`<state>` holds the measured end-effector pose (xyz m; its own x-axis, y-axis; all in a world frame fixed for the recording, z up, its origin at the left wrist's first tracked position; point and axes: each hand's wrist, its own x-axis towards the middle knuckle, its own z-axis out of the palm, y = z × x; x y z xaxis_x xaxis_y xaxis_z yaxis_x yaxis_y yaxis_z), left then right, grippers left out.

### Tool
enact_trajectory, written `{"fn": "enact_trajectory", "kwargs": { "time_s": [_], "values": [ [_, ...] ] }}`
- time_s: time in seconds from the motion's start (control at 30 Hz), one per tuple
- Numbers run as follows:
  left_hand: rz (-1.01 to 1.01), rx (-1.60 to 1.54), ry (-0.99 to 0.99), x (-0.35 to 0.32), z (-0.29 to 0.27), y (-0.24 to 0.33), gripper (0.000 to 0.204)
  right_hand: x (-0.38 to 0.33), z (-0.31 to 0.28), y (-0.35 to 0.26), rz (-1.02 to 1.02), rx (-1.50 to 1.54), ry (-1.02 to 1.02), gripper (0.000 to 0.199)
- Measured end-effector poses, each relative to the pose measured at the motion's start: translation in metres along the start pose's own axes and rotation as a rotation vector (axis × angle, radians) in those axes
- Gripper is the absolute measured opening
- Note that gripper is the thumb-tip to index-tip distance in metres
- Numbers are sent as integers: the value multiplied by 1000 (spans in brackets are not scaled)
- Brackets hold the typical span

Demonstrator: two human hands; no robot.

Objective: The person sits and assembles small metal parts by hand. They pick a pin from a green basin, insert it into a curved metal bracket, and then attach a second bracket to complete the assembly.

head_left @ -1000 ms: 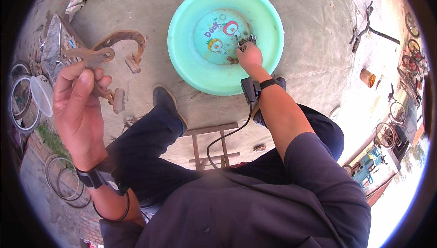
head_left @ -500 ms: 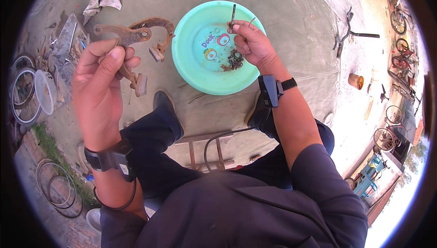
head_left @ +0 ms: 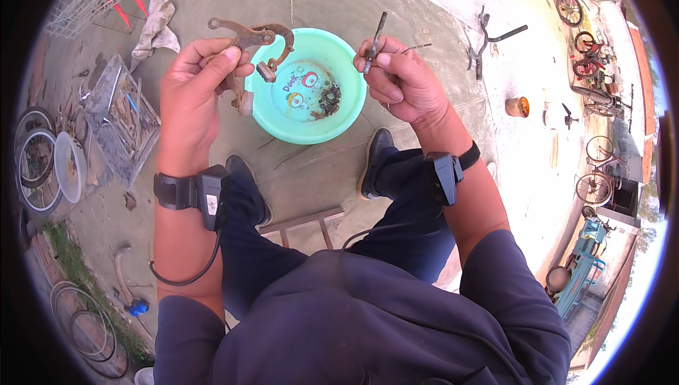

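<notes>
A rusty bicycle brake caliper [head_left: 250, 36] with curved arms and pad blocks is pinched in my left hand [head_left: 192, 98]. It hangs over the left rim of a mint-green plastic basin [head_left: 303, 135]. Off the basin's right rim, my right hand [head_left: 410, 88] grips a dark, slim bolt [head_left: 377, 37] between thumb and fingers, tilted upward. A second thin rod [head_left: 417, 48] sticks out past the same hand; what it belongs to is hidden. Small dark metal parts [head_left: 328, 101] lie heaped inside the basin, toward its right side.
To the left are a metal tray [head_left: 122, 113] of tools, a white bowl [head_left: 69, 166] and bicycle wheels [head_left: 37, 162]. A handlebar [head_left: 484, 42] and rusty tin [head_left: 518, 107] lie on the right. Beyond them stand several bicycles [head_left: 594, 180]. A wooden frame [head_left: 303, 226] sits between my legs.
My head view has shifted, so the basin appears lower and further left. Both hands keep their pieces; the caliper now overlaps the basin's left rim, and my right hand is beside its right rim.
</notes>
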<state>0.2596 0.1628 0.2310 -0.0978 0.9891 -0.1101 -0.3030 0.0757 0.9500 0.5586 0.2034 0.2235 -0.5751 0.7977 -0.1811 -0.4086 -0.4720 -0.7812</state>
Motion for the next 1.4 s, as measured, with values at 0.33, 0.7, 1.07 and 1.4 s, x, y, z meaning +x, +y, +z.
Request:
{"fn": "enact_trajectory", "kwargs": {
  "time_s": [0.33,0.7,1.07,1.4],
  "values": [
    [-8,-26,-25,4,22,-1,16,-3,-2,4,-122,51,-27,20],
    [-19,-17,-24,20,31,-15,17,10,-10,-5,-98,25,21,13],
    [-13,-11,-25,20,30,-14,15,12,-12,2,-69,-89,39,18],
    [-12,-28,-15,19,26,-15,15,15,-8,4,-47,-19,57,16]
  ]
}}
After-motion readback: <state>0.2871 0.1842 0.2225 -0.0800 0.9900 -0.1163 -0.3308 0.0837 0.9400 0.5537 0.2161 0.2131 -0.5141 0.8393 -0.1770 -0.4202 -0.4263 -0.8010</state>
